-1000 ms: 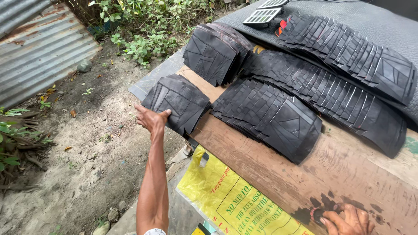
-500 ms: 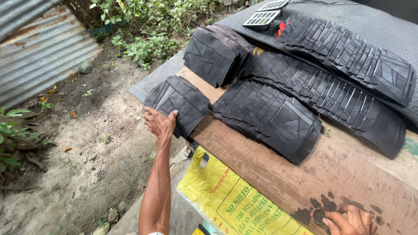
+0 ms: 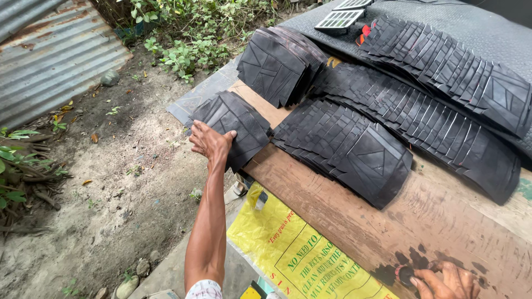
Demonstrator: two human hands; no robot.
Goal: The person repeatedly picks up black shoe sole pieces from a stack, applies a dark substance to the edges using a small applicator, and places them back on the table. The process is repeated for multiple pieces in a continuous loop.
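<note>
Head view, single: looks steeply down from the wearer's head, fairly close, onto a wooden table at right of frame and dirt ground at left.

Stacks of black rubber pieces: five; a small stack, a tall stack, a fanned middle row, a long row, a far row
Calculators: two
Hands: two; left, right
Yellow printed sacks: one
Tables: one
</note>
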